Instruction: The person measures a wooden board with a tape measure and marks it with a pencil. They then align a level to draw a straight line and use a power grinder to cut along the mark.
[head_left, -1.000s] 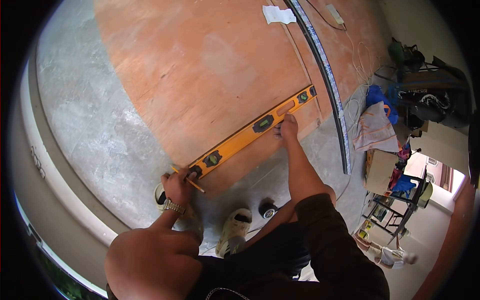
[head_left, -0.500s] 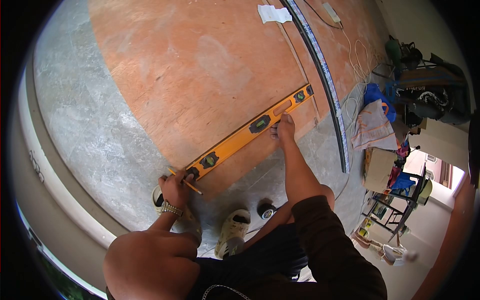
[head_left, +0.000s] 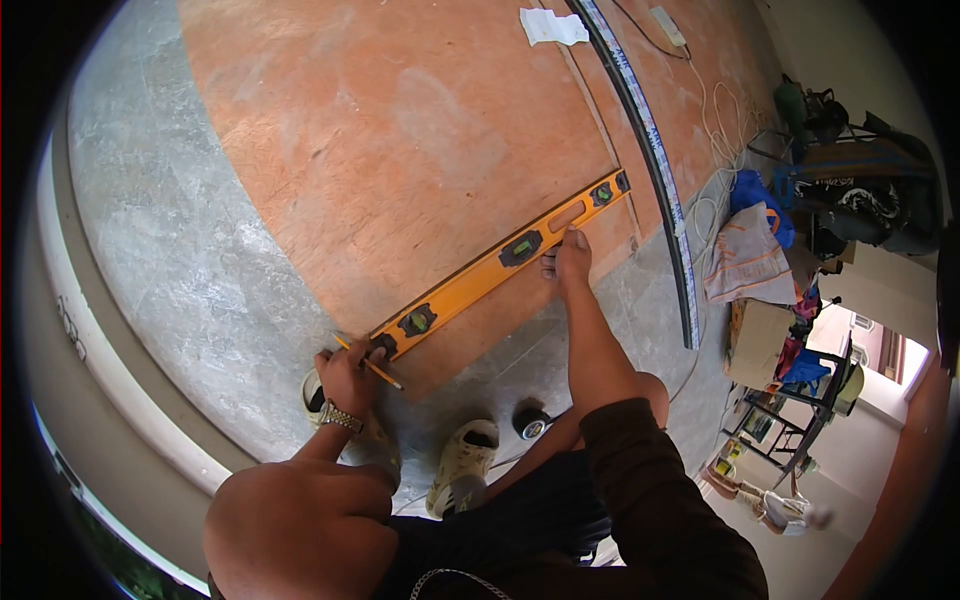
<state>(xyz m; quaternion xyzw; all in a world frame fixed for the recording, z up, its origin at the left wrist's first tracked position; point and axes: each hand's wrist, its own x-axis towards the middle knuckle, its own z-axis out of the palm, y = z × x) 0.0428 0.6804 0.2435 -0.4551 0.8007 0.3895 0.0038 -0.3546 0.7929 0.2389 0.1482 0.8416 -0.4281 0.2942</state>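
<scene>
Pencil (head_left: 368, 364) is pinched in my left hand (head_left: 347, 378), tip right at the near end of the yellow spirit level (head_left: 505, 261), down by the edge of the plywood sheet (head_left: 420, 140). The level lies diagonally across that sheet on the concrete floor (head_left: 170, 260). My right hand (head_left: 572, 255) is further along, fingers pressed flat against the level's near side, not wrapped around it. A tape roll (head_left: 531, 421) sits beside my shoe (head_left: 462, 472). Off right, a long dark straightedge (head_left: 650, 150).
</scene>
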